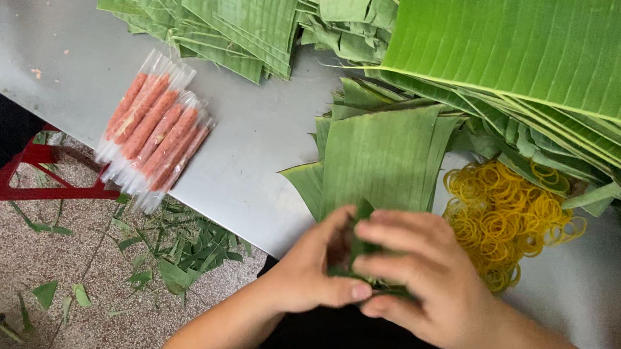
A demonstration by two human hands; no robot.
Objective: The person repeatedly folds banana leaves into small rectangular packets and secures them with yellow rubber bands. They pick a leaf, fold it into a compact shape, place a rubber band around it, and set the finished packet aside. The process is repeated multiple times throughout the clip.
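Green banana leaf dominates the work surface, and a small folded parcel of it (357, 254) sits between the person's two hands at the near edge of the grey metal table (251, 143). The left hand (314, 267) is closed around the parcel's left side, thumb pressed along the bottom; the right hand (424, 281) is clamped over the top and right side, fingers curled across the fold. The contents of the parcel are hidden by both hands. The step in hand appears to be the wrapping fold: the leaf is being pressed tight around its filling. The next move would likely call for one hand to keep the fold shut while the other frees itself, since releasing both would let the leaf spring open. A heap of yellow rubber bands (509, 217) lies just beside the right hand, within easy reach. A cut leaf piece (381, 156) lies flat directly beyond the parcel. Stacks of trimmed leaf squares (205, 1) and long leaf sheets (551, 46) fill the far side. A bundle of plastic-wrapped pink sausage sticks (155, 130) rests well apart on the left. Leaf scraps (181, 249) litter the floor, beside a red stool (30, 178). Nothing obstructs the hands.
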